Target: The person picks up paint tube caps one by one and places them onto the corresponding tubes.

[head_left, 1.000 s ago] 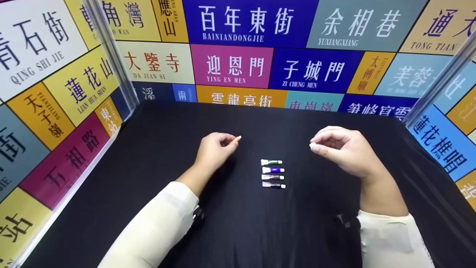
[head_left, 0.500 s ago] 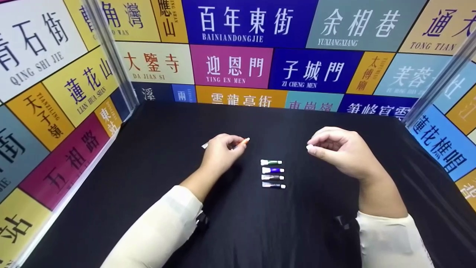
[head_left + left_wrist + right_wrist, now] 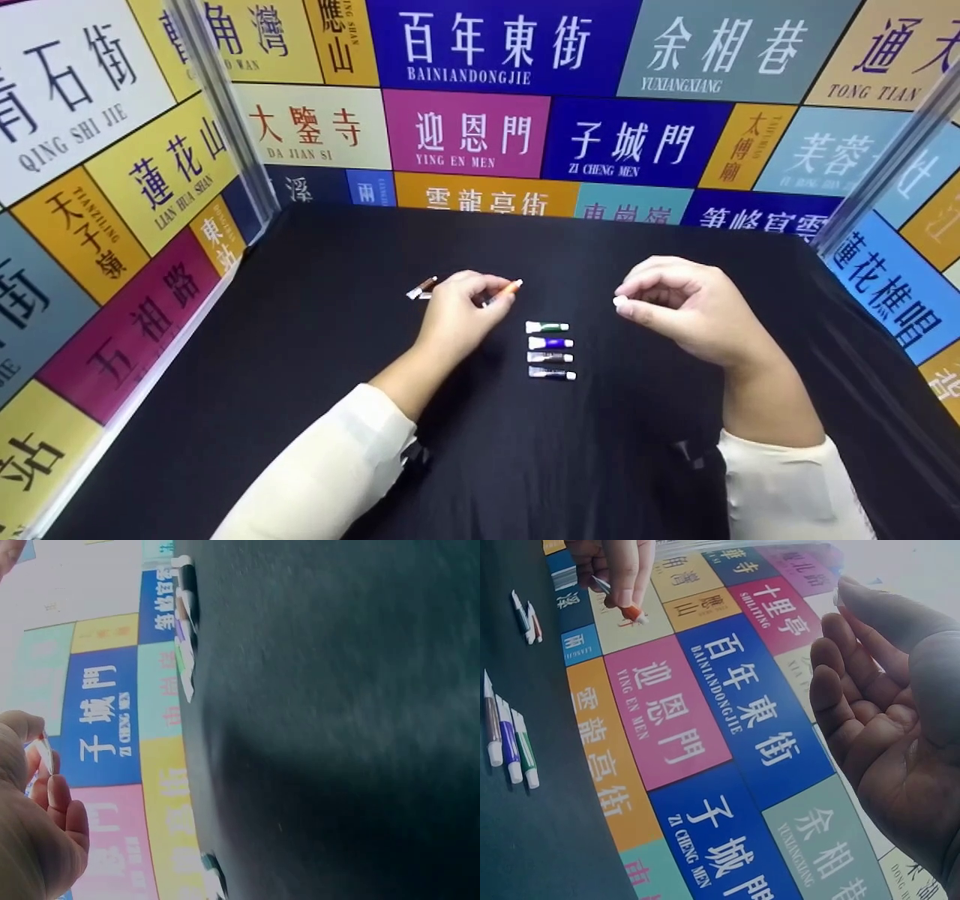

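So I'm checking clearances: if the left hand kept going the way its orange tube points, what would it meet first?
Likely nothing close: the left hand aims its orange tube right and slightly away, passing beyond the green tube toward the right hand. Depth is uncertain.

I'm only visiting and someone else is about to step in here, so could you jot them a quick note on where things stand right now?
Left hand: pinches an orange tube just above the cloth, its tip toward the row.
Right hand: raised, fingers loosely curled, with something small and white at the fingertips; what it is cannot be told.
Row: four tubes lie side by side between the hands, green at the far end, then purple, then two darker ones.
Two more tubes lie behind the left hand.
Done: four tubes lined up.
Left, probably: the orange tube and the two loose ones are not in the row.
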`<state>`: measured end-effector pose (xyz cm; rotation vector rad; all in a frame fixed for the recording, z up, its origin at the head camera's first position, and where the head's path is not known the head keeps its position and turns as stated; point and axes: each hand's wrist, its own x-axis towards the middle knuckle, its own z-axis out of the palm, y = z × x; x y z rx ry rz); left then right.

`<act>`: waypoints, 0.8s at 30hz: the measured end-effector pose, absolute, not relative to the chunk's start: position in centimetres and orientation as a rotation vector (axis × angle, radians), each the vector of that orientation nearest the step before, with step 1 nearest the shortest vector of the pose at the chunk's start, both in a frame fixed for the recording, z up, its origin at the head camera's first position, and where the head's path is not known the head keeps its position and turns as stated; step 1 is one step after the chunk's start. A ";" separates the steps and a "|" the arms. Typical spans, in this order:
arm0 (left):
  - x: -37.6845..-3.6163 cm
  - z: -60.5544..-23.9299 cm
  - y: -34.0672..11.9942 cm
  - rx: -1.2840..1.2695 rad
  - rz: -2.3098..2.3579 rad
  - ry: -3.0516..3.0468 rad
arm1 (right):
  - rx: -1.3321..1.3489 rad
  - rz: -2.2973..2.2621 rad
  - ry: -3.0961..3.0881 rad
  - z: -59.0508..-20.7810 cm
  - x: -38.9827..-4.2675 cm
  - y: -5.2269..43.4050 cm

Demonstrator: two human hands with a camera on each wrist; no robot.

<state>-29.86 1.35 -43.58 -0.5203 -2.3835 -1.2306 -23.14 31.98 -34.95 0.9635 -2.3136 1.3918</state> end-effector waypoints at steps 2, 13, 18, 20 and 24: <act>-29.5 -43.4 1.6 -0.530 -1.248 -2.372 | 0.985 1.403 -2.287 -34.8 -22.9 31.8; -27.2 -42.4 2.9 -0.584 -1.375 -2.277 | 1.061 1.489 -2.160 -34.4 -21.9 30.7; -26.3 -42.0 3.4 -0.622 -1.393 -2.248 | 1.118 1.540 -2.073 -34.1 -21.7 30.3; -26.0 -41.8 3.5 -0.634 -1.394 -2.232 | 1.131 1.560 -2.044 -34.1 -21.6 30.2; -25.4 -41.6 3.8 -0.657 -1.393 -2.206 | 1.139 1.578 -2.011 -34.1 -21.6 30.1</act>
